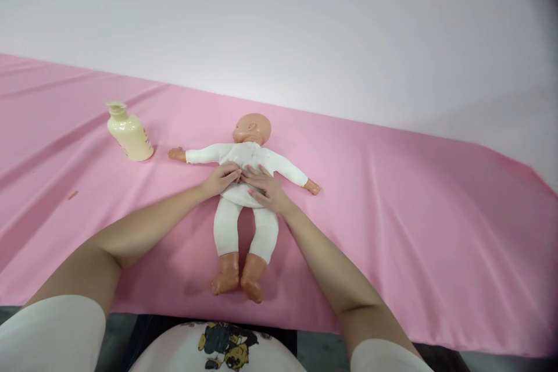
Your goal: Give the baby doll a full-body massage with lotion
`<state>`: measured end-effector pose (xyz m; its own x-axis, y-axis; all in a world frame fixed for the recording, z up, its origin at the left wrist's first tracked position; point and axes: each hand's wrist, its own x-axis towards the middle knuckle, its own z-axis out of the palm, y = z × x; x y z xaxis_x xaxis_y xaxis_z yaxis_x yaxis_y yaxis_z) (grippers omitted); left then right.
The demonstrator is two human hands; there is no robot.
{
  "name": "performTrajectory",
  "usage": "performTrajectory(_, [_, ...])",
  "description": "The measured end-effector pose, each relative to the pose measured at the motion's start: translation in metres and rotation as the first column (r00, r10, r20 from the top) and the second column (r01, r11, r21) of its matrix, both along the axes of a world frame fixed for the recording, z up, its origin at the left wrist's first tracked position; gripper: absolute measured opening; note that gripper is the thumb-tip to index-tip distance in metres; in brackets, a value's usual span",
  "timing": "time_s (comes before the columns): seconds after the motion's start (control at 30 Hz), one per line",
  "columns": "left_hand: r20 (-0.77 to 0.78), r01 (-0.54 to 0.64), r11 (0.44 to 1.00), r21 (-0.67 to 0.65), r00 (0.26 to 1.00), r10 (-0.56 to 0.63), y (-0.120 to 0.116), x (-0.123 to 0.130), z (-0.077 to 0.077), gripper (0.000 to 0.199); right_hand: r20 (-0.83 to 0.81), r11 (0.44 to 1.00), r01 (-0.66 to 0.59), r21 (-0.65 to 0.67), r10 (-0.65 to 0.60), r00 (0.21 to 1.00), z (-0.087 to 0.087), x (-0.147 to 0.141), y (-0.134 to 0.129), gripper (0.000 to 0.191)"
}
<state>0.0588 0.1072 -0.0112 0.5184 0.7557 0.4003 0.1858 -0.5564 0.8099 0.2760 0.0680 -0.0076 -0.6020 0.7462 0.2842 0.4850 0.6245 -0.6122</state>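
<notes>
A baby doll (225, 226) with a white cloth body lies face down on a pink cloth, its bare feet toward me and its head turned to the left. Its arms are spread out to both sides. On the left of its back rests my left hand (223, 178), fingers laid out toward the middle. My right hand (265, 189) lies flat on the right of the back, fingers somewhat apart. The fingertips of both hands meet near the doll's spine. Neither hand grips anything.
A pale yellow pump bottle (133, 135) stands on the pink cloth (392, 232), left of the doll's outstretched arm. A small orange-brown strip (72, 195) lies farther left. Behind the cloth rises a plain white wall or panel (279, 29). The cloth's front edge is close to my body.
</notes>
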Motion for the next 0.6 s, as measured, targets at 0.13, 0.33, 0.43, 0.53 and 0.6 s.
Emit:
performTrajectory(0.13, [-0.042, -0.035, 0.998, 0.060, 0.998, 0.038, -0.001, -0.002, 0.002, 0.040, -0.259, 0.987, -0.062, -0.151, 0.021, 0.966, -0.001, 0.007, -0.001, 0.035])
performTrajectory(0.33, [-0.217, 0.127, 0.967, 0.222, 0.973, -0.078, -0.003, -0.009, 0.002, 0.055, -0.405, 0.929, -0.210, -0.304, 0.073, 0.912, 0.006, 0.008, -0.002, 0.052])
performTrajectory(0.43, [-0.356, 0.230, 0.950, 0.210, 0.923, -0.145, -0.006, -0.010, 0.004, 0.060, -0.430, 0.911, -0.204, -0.358, 0.033, 0.902, 0.004, 0.007, -0.003, 0.058])
performTrajectory(0.53, [-0.396, 0.249, 0.949, 0.193, 0.905, -0.157, -0.005, -0.012, 0.006, 0.060, -0.461, 0.937, -0.042, -0.347, -0.132, 0.877, -0.001, 0.009, -0.001, 0.058])
performTrajectory(0.6, [-0.408, 0.206, 0.960, 0.192, 0.906, -0.113, -0.001, -0.014, 0.006, 0.060, -0.423, 0.962, 0.152, -0.228, -0.238, 0.874, -0.005, 0.014, 0.003, 0.049])
